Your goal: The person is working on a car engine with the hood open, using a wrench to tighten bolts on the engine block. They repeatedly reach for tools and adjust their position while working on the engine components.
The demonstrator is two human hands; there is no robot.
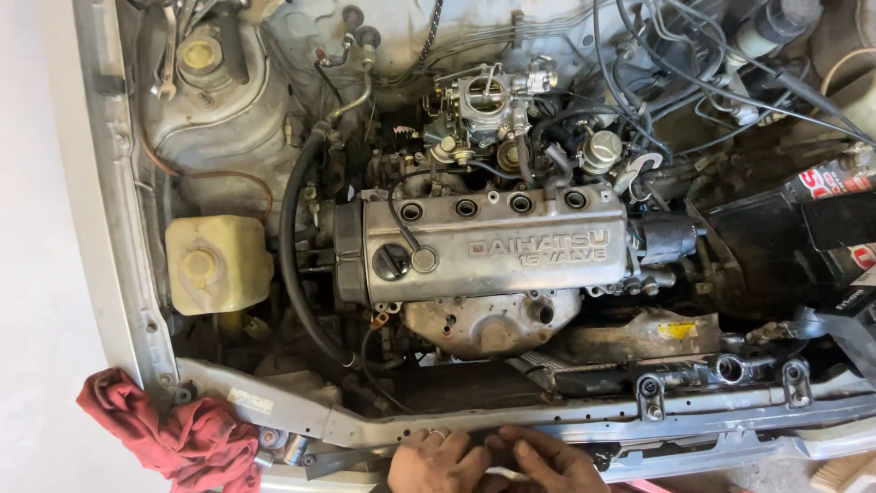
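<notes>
Head camera looks straight down, fairly near, into the engine bay [493, 246]; single view.

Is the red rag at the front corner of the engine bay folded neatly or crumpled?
Crumpled. The red rag lies in a loose bunched heap with irregular creases on the front left corner of the car body, left of the hands.

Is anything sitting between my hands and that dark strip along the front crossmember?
Nothing visible does. The left hand and the right hand already rest side by side on the dark strip, which lies along the front crossmember. The red rag and small sockets lie off to the left, apart from both hands.
</notes>
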